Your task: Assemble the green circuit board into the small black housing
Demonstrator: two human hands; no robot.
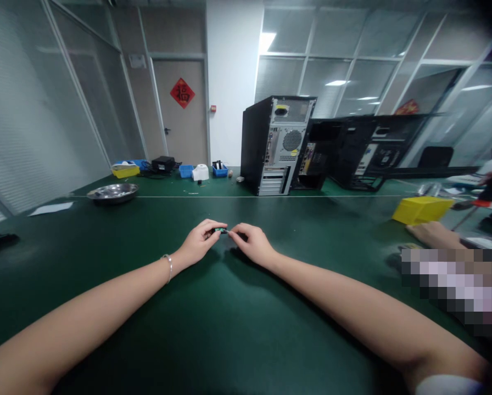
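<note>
Both my arms reach out over the dark green table (pixel 229 329). My left hand (pixel 200 241), with a thin bracelet at the wrist, pinches a small dark green part (pixel 220 230) between thumb and fingers. My right hand (pixel 252 241) meets it from the right, fingers closed in a pinch on the same small part or on something tiny against it; I cannot make out which. The hands rest low on the table near its middle.
A black computer tower (pixel 277 145) stands behind, with more opened cases (pixel 353 151) to its right. A metal bowl (pixel 112 193) sits far left, small blue and yellow bins (pixel 186 171) at the back. A yellow box (pixel 421 209) and another person's hand (pixel 433 235) are at the right.
</note>
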